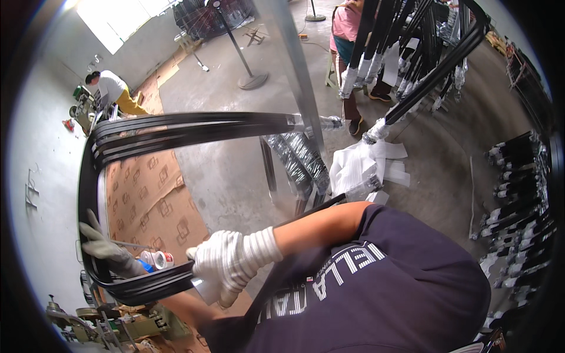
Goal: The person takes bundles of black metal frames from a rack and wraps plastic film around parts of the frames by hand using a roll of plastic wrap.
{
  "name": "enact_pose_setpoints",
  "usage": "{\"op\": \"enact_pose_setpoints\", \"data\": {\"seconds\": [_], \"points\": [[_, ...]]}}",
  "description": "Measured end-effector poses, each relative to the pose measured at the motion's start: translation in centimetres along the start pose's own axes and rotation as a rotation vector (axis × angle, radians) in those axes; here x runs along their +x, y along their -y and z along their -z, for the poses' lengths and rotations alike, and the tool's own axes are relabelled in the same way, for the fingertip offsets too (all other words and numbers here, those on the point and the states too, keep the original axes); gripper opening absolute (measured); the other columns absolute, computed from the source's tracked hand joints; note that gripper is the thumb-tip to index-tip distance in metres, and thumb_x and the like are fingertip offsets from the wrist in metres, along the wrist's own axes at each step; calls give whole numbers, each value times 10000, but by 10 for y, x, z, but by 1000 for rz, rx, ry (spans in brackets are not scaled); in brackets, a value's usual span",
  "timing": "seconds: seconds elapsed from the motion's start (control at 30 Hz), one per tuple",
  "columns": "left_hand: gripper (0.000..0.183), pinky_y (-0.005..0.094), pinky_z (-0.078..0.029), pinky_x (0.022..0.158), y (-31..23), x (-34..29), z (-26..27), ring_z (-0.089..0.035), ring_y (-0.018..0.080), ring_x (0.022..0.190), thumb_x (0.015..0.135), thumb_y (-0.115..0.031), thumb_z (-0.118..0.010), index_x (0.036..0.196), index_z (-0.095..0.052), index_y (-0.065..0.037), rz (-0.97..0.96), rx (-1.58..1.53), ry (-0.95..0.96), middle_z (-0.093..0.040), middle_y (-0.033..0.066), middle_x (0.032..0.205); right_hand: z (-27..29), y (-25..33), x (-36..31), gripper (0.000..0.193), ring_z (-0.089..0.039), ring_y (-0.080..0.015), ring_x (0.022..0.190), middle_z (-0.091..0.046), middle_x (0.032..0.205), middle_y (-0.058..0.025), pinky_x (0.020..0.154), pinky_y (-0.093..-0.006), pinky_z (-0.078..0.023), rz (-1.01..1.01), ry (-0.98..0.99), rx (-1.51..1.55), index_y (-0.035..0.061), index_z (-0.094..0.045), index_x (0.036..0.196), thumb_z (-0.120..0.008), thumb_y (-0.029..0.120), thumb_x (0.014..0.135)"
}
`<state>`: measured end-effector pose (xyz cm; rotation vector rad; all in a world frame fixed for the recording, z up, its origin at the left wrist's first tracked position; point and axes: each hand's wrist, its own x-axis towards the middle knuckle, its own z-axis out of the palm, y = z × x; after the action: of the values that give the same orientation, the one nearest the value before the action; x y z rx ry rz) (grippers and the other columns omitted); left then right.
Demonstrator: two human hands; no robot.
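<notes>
A bundle of black bent strips (194, 128), U-shaped and with clear plastic wrap at its far end, curves round in front of me on the left. My left hand (109, 250), in a pale glove, lies against the bend of the bundle with its fingers stretched and spread. Lower down, my right hand (226, 262), in a white ribbed glove, is closed round the near end of the same bundle. Its fingertips are partly hidden.
A metal post (291, 65) rises close ahead. Beyond are wrapped black strips (297, 159), white wrapping sheets (359, 165), and a fan stand (253, 80). Two people work farther off. Hanging strips (424, 88) and stacked wrapped bundles (518, 188) stand right; machinery (135, 326) is lower left.
</notes>
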<state>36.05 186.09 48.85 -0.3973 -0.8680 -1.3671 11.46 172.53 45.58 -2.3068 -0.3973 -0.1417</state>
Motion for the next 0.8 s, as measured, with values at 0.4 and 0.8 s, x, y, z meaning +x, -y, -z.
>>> {"op": "enact_pose_setpoints", "data": {"seconds": [0.4,0.8], "points": [[656,335,-398,840,95,-281,40,-502,155,964,826,-303,-538,1367,-224,-106,-883,311,-697,-522,53,1148,-100,-59,40,362,-605,-273,605,-606,613,-113,561,-360,-469,-198,361,202,53,-656,676,-715,340,463],[603,359,-368,846,142,-290,69,-480,172,1038,779,-168,-578,1315,-321,-72,-1154,-6,-5,-494,56,1199,-45,-80,11,435,-603,-241,759,-595,847,-138,595,-330,-487,-473,261,682,58,-649,792,-695,342,466]]}}
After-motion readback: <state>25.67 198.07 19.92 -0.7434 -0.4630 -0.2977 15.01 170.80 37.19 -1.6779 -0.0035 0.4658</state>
